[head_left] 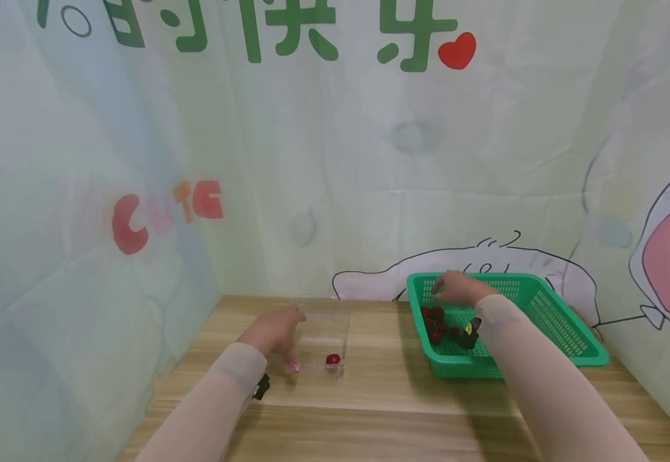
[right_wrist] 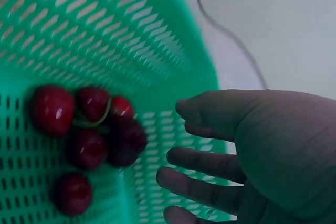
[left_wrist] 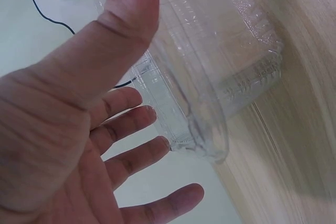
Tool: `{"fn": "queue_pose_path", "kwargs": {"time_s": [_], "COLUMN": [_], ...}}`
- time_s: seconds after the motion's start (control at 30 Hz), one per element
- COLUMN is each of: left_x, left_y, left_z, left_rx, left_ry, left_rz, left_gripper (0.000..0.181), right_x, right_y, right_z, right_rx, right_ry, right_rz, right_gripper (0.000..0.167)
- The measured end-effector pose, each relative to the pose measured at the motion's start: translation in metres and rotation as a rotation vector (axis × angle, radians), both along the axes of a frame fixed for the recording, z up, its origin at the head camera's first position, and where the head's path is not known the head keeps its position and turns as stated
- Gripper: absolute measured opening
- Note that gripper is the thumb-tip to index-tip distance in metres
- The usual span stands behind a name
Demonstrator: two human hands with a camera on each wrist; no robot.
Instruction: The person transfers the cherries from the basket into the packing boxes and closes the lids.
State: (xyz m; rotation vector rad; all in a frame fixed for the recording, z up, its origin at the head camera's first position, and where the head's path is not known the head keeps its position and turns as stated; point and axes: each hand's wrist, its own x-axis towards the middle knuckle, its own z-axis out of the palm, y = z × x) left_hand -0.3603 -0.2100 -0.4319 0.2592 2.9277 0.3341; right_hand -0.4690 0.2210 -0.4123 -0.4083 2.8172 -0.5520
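A clear plastic box (head_left: pixel 320 333) stands on the table with one red cherry (head_left: pixel 333 359) in its near right corner. My left hand (head_left: pixel 277 330) is at the box's left side, fingers spread; in the left wrist view its fingertips are at the wall of the clear box (left_wrist: pixel 210 98). Over the back left part of the green basket (head_left: pixel 468 369) is my right hand (head_left: pixel 459 289), holding nothing. The right wrist view shows several dark red cherries (right_wrist: pixel 52 109), one with a green stem, on the basket floor beside my right hand (right_wrist: pixel 252 150), its fingers extended.
The wooden table (head_left: pixel 369 398) runs back to a printed cloth (head_left: pixel 335 160) that hangs behind and along both sides. The green basket stands at the table's right, its back rim near the cloth. Bare wood lies between box and basket.
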Motion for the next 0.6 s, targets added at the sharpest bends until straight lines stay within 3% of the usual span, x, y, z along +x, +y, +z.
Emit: {"fn": "queue_pose_path", "kwargs": {"time_s": [0.23, 0.43, 0.6], "left_x": [-0.001, 0.0, 0.0], "left_y": [0.003, 0.003, 0.004], "left_z": [0.0, 0.001, 0.001], "left_rx": [0.001, 0.003, 0.011], "left_ry": [-0.009, -0.019, -0.025], "left_rz": [0.009, 0.015, 0.021], "left_gripper": [0.117, 0.119, 0.119], "right_x": [-0.002, 0.003, 0.016], "right_y": [0.018, 0.019, 0.013], "right_z": [-0.013, -0.02, -0.019], "right_rx": [-0.04, -0.077, -0.08], "right_ry": [-0.132, -0.167, -0.155], "right_rz": [-0.06, -0.088, -0.075], "right_gripper": [0.043, 0.039, 0.037]}}
